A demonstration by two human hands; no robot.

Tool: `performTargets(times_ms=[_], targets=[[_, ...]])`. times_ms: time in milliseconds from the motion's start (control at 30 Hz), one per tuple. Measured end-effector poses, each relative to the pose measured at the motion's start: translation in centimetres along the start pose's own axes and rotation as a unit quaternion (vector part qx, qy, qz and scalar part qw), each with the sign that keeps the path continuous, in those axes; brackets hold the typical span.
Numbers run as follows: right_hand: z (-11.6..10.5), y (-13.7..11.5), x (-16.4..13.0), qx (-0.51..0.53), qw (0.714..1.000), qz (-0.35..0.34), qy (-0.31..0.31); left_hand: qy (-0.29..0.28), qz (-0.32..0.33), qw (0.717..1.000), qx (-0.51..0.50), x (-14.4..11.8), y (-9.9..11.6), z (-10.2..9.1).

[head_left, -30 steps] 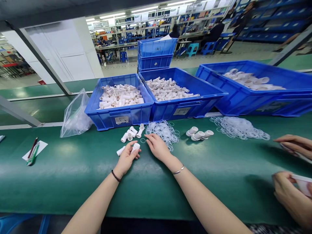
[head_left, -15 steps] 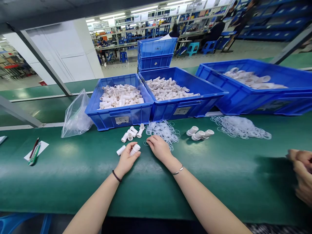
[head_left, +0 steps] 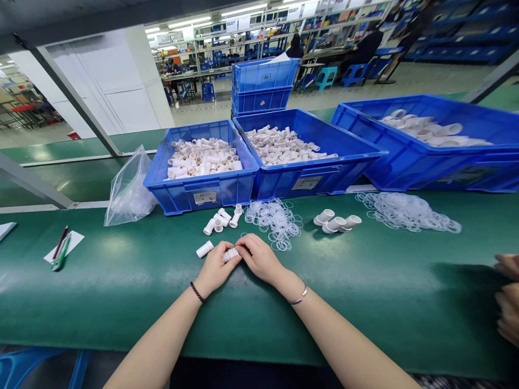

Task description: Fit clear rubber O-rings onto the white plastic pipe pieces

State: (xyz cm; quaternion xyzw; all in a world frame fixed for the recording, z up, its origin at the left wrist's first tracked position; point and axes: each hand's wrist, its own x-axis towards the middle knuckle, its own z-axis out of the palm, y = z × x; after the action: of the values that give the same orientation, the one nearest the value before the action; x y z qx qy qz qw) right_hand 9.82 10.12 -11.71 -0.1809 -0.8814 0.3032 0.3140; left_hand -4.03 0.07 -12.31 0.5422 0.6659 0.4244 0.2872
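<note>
My left hand (head_left: 213, 268) grips a small white plastic tube (head_left: 230, 254) lying sideways between my two hands. My right hand (head_left: 259, 257) has its fingertips pinched at the tube's end; a clear ring may be between them, too small to tell. A loose white tube (head_left: 204, 249) lies just left of my left hand. Several more white tubes (head_left: 221, 218) sit beyond it. A pile of clear rubber rings (head_left: 274, 219) lies just past my right hand on the green table (head_left: 121, 281).
Blue bins of white tubes stand at the back: left bin (head_left: 203, 189), middle bin (head_left: 308, 181), right bin (head_left: 425, 162). White cups (head_left: 336, 221) and another ring pile (head_left: 405, 210) lie to the right. A clear bag (head_left: 127, 192), pens on paper (head_left: 60, 249), another person's hands (head_left: 508, 300).
My right hand left the ring pile and came back to the tube's end. My left hand turned the tube sideways toward it. The other person's hands drew off to the right edge.
</note>
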Motion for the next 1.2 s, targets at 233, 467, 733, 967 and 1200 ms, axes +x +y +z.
performTargets(times_ms=[233,467,733,967,1200], targets=[[0.1,0.8,0.3,0.224,0.958,0.171,-0.057,-0.035,0.108,0.992,0.062,-0.7,0.3,-0.4],[0.9,0.3,0.5,0.411,0.870,0.268,-0.049,0.046,0.004,0.989,-0.144,-0.6,0.3,1.0],[1.1,0.4,0.3,0.364,0.905,0.209,-0.060,0.046,-0.091,0.936,-0.338,-0.1,-0.3,1.6],[1.1,0.4,0.3,0.341,0.912,0.228,-0.030,0.035,-0.106,0.927,-0.358,-0.1,-0.1,1.6],[1.0,0.3,0.4,0.359,0.906,0.221,-0.041,0.031,-0.132,0.894,-0.428,0.0,0.6,1.4]])
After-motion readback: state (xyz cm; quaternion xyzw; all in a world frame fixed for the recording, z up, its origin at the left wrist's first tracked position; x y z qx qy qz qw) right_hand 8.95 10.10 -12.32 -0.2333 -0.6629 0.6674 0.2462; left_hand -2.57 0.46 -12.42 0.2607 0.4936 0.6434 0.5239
